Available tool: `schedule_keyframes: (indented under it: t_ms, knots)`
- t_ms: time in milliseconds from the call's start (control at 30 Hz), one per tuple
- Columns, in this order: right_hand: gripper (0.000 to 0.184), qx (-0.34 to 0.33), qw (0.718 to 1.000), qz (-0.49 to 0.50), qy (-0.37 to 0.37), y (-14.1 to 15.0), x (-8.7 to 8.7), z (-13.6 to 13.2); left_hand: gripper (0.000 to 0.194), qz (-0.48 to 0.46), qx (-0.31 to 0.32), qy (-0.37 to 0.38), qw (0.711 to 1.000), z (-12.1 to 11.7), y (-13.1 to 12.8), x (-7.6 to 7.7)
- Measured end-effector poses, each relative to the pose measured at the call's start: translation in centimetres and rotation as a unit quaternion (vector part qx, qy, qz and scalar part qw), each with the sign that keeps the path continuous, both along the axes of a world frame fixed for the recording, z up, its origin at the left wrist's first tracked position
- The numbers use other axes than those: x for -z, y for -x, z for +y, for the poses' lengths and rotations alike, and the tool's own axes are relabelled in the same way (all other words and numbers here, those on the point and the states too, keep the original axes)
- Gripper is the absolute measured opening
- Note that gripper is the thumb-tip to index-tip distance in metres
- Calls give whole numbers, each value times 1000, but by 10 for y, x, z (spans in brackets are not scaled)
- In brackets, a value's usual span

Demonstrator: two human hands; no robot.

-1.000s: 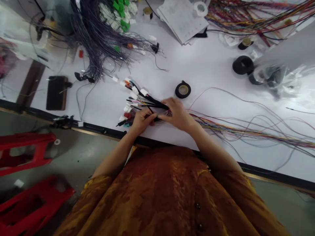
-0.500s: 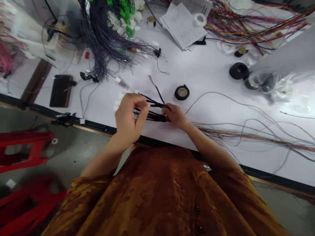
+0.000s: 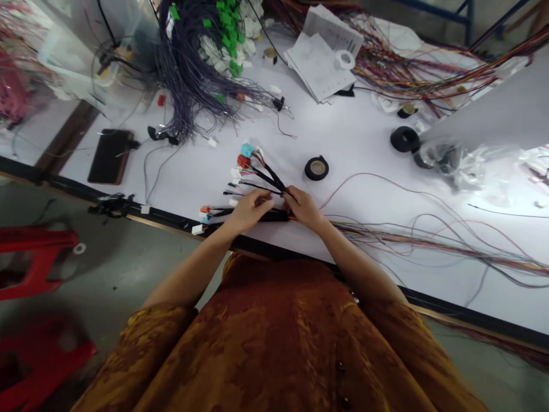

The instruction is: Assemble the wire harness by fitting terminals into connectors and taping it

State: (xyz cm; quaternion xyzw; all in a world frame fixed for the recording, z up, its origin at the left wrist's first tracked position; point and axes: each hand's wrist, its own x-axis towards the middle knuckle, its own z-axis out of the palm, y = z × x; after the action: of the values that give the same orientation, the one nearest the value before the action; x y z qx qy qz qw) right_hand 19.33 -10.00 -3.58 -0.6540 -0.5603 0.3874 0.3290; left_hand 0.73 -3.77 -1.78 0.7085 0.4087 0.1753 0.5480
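A wire harness with black-taped branches lies near the table's front edge, its branches fanned to the left. My right hand is closed around the harness where several branches meet. Just left of it, my left hand rests among the branches, thumb and fingers curled together on them; exactly which strand it pinches is hidden. A light-blue connector and a red connector end the upper branches, and a white connector ends a lower one. Loose coloured wires run right from the harness.
A black tape roll lies beyond my right hand. Further back are a bundle of dark wires, papers and another black roll. A phone lies at left. Red stools stand on the floor.
My left hand lifted off the harness, swept left over the connectors, then came back down beside my right hand. The branches are now spread into upper and lower groups. My right hand keeps its grip.
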Motion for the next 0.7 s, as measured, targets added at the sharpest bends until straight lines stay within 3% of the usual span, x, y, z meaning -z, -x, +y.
schedule_keyframes:
  t_ms: [100,200,300,433,533,700]
  knots:
    - [22,6,999,30,-37,0,-4,-7,21,-119,-44,249,960,11,-17,0]
    - [23,10,997,50,-56,-2,-9,-10,11,-201,-99,369,902,15,-29,4]
    - [25,3,997,53,-53,-3,-9,-11,17,-243,-132,359,891,12,-36,10]
    - [27,-8,999,21,-47,-1,-10,-11,21,-253,-183,252,916,4,-41,17]
    - [27,-13,997,-73,-33,4,-16,-10,20,-245,-197,206,927,1,-41,20]
    - [26,-24,966,-258,-9,16,-31,-3,10,-275,-203,241,908,5,-36,22]
